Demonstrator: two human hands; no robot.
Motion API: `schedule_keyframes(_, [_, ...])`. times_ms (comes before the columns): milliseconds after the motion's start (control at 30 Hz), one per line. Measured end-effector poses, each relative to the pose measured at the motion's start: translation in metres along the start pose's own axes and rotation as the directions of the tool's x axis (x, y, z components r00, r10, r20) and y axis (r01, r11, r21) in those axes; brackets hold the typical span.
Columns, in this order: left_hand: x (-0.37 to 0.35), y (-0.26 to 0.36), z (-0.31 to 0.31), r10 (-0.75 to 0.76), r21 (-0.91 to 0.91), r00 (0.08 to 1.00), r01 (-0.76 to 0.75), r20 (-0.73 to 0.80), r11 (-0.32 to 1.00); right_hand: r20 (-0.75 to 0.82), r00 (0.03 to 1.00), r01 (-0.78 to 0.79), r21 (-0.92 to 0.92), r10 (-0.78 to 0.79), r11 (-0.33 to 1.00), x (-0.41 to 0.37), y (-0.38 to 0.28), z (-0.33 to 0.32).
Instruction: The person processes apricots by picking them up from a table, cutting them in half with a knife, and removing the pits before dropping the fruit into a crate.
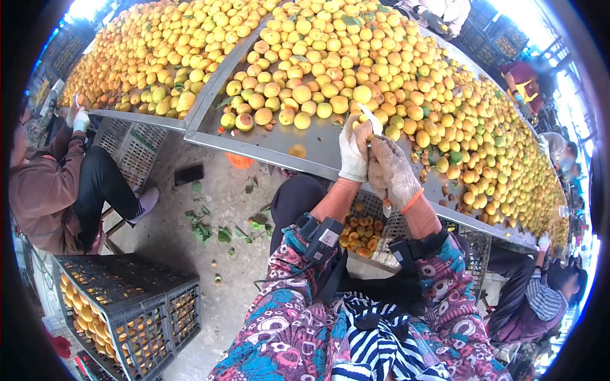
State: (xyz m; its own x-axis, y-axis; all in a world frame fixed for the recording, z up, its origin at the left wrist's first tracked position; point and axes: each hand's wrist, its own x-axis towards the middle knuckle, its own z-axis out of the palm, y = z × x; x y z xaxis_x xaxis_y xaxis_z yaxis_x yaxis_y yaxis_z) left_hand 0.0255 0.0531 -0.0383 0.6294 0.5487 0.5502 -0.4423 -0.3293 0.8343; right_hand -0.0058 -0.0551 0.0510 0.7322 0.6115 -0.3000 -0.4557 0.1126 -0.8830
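Both gloved hands meet over the near edge of a metal table [321,145] heaped with yellow-orange fruit [356,51]. My left hand [354,149], in a white glove, has its fingers closed near a pale, pointed object [368,117] that sticks up between the hands. My right hand [393,166], in a soiled glove with an orange band at the wrist, is closed against the left one. A small blade-like tip [386,207] shows below it. What lies between the fingers is mostly hidden. Below the hands, a crate holds halved fruit [361,236].
A black crate of fruit [143,317] stands at lower left. Leaves [224,235] and a dark flat object [189,174] lie on the floor. One person [47,203] sits at left, another [540,298] at right; others stand across the table.
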Motion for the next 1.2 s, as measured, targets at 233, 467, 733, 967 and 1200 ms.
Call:
schedule_keyframes(233, [0.006,0.031,-0.009,-0.343,-0.518,0.929,0.362,0.136,0.775,-0.081,0.995,-0.064,-0.066,0.058,0.996,-0.009,-0.021,-0.003])
schedule_keyframes(467, [0.007,0.04,-0.004,-0.326,-0.478,0.826,0.54,0.46,0.692,-0.135,0.844,0.202,-0.817,-0.52,0.54,0.024,-0.037,-0.033])
schedule_keyframes(733, [0.006,0.023,0.005,-0.254,-0.715,0.755,0.654,0.604,0.247,-0.288,0.94,0.143,-0.153,-0.182,0.978,0.018,-0.044,-0.044])
schedule_keyframes(967, [0.009,0.042,-0.001,-0.197,-0.624,0.665,0.746,0.721,0.234,-0.243,0.969,0.079,0.169,-0.036,0.982,0.014,-0.052,-0.062])
schedule_keyframes(1200, [0.009,0.04,0.008,-0.375,-0.446,0.787,0.596,0.491,0.667,-0.18,0.982,-0.049,0.074,0.062,0.996,0.011,-0.048,-0.062])
